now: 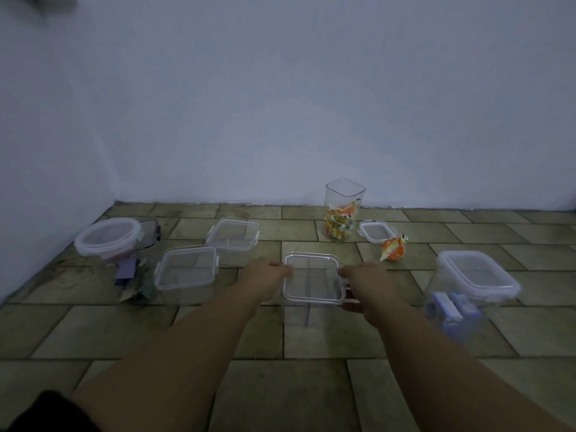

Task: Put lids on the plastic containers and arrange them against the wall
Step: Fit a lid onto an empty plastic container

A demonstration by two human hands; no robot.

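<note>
A clear square container with its lid on stands on the tiled floor in front of me. My left hand grips its left edge and my right hand grips its right edge, fingers curled at the lid's clips. Two more lidded clear square containers stand to the left. A round lidded container with paper scraps sits far left. A lidded container with blue items is at the right. A tall open jar with coloured wrappers stands near the wall, a loose small lid beside it.
An orange crumpled wrapper lies on the floor right of the held container. The white wall runs along the back and meets a side wall at the left corner. The floor is greenish tile.
</note>
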